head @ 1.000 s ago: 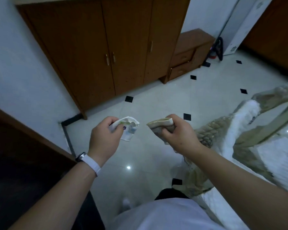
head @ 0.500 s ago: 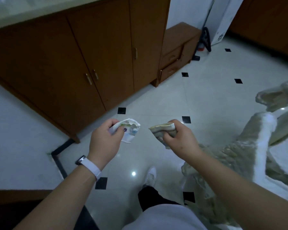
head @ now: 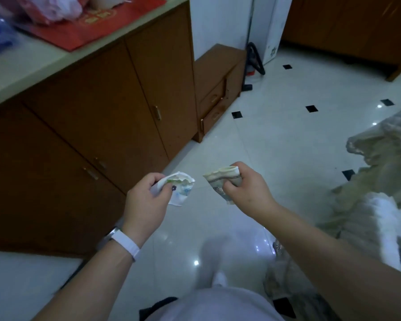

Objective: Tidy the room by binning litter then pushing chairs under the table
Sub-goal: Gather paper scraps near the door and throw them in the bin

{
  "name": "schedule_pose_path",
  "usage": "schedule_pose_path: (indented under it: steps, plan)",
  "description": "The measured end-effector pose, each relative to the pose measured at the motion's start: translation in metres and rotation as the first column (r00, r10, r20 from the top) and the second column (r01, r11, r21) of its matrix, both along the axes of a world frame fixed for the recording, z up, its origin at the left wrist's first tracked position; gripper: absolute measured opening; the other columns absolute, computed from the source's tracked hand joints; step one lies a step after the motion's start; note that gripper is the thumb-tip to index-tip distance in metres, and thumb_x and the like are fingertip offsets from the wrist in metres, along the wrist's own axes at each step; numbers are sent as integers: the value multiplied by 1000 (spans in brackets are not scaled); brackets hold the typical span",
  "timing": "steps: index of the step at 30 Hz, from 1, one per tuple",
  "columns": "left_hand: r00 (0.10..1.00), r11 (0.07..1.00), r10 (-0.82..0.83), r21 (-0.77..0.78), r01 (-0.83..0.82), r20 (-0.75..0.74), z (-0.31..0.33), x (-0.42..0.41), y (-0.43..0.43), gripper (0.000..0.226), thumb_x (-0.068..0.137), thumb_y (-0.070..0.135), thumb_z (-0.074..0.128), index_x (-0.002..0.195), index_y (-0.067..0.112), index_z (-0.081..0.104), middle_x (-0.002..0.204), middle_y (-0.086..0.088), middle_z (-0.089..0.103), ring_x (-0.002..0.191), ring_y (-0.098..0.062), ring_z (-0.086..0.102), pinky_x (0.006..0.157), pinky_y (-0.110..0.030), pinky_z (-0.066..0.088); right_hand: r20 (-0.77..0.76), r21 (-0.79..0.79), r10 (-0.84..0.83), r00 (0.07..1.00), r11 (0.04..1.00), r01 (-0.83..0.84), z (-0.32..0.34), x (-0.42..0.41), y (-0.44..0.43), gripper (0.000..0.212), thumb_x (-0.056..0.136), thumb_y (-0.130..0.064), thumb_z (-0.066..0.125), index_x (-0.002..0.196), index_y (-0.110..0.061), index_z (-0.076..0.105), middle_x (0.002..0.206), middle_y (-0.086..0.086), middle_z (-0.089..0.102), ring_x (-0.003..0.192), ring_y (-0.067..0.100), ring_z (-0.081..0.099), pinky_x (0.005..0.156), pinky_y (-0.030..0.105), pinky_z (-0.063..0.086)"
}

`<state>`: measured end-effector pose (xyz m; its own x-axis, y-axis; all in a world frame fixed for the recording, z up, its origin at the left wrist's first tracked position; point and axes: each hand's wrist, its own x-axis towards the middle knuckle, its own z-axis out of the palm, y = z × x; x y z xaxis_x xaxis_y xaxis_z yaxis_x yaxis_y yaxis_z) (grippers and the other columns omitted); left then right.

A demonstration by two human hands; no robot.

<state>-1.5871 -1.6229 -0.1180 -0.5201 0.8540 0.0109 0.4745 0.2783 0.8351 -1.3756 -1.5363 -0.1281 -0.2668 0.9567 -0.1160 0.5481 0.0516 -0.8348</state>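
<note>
Two walls of brown woodwork are framing this room: a cabinet (head: 90, 135) under a pale counter (head: 33, 63) on the left, and more brown panelling far right. I am looking down at a glossy white tiled floor (head: 287, 135) set with small black diamonds. A low drawer unit (head: 218, 72) is standing just beside the cabinet, and something wrapped in plastic (head: 380, 158) is crowding the right edge. A red sheet (head: 97, 26) and one pink bag (head: 53, 8) are lying on the counter, both blurred.

I am counting two hands and two pieces of litter, one in each. The left hand (head: 146, 205), with one white band (head: 126, 243) at the wrist, is pinching a white scrap (head: 181, 188). The right hand (head: 248, 191) is gripping a tan scrap (head: 222, 176) with its fingers curled round it. Both scraps are hanging above the floor, near each other but apart. The drawer unit is showing two drawers, and the cabinet three handles.

Against the frame half a second back, the counter is now filling the upper left with the sheet and bag newly in sight, and both hands are keeping the same holds.
</note>
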Motion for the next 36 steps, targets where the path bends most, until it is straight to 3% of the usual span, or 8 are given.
schedule_pose_path:
  steps: [4, 8, 10, 15, 21, 27, 30, 36]
  plan:
    - [996, 996, -88, -10, 88, 16, -9, -14, 52, 4, 86, 22, 69, 85, 26, 67, 79, 10, 68, 75, -8, 62, 65, -33, 53, 16, -9, -71, 997, 997, 71, -2, -3, 30, 11, 84, -15, 55, 90, -24, 57, 79, -6, 63, 70, 9, 58, 58, 27, 47]
    - [979, 985, -164, -32, 169, 125, -24, -35, 103, 14, 80, 37, 66, 90, 27, 68, 80, 10, 68, 78, -24, 68, 65, -52, 59, 58, -6, -159, 986, 987, 159, -10, -18, 58, 10, 83, -15, 57, 91, -21, 58, 81, -4, 65, 75, 14, 60, 63, 29, 47]
    - [974, 978, -205, -21, 208, 99, -30, -46, 134, 9, 82, 33, 67, 88, 26, 68, 79, 9, 67, 77, -18, 66, 66, -47, 59, 101, -6, -189, 977, 982, 190, -13, -29, 75, 10, 83, -16, 58, 91, -23, 58, 79, -6, 64, 73, 13, 59, 62, 25, 46]
    - [939, 940, -341, 23, 340, 39, -35, -83, 214, 3, 86, 16, 68, 84, 19, 68, 78, 8, 67, 71, 0, 57, 61, -14, 42, 115, 33, -307, 945, 952, 305, -3, -71, 132, 11, 82, -13, 56, 85, -23, 55, 71, -4, 63, 61, 1, 57, 47, 14, 39]
    - [869, 871, -491, 16, 491, 58, -30, -123, 309, 7, 86, 21, 67, 80, 22, 66, 72, 5, 65, 70, -11, 57, 57, -27, 42, 83, 76, -449, 890, 893, 444, 13, -108, 193, 10, 83, -10, 58, 83, -20, 55, 66, -8, 59, 51, -6, 55, 44, 10, 38]
    - [810, 810, -586, 52, 584, 17, -28, -122, 386, 3, 85, 18, 71, 85, 19, 68, 76, 9, 67, 71, 2, 58, 58, -16, 40, 71, 62, -568, 820, 823, 565, 12, -106, 240, 12, 82, -12, 56, 80, -23, 54, 62, 0, 62, 51, 6, 56, 47, 20, 43]
    - [776, 776, -630, 40, 630, 12, -34, -110, 423, 4, 84, 17, 72, 84, 19, 68, 75, 8, 66, 71, -2, 58, 58, -14, 40, 60, 50, -614, 787, 790, 612, 8, -97, 266, 9, 81, -14, 56, 82, -22, 56, 66, 3, 64, 57, 14, 59, 50, 26, 46]
    - [745, 746, -666, 8, 666, 20, -37, -58, 498, 4, 86, 17, 69, 85, 20, 67, 78, 7, 68, 71, -5, 58, 59, -17, 42, 60, -4, -642, 765, 766, 643, -16, -55, 329, 11, 82, -12, 57, 85, -23, 57, 71, -4, 64, 61, 5, 60, 51, 22, 47]
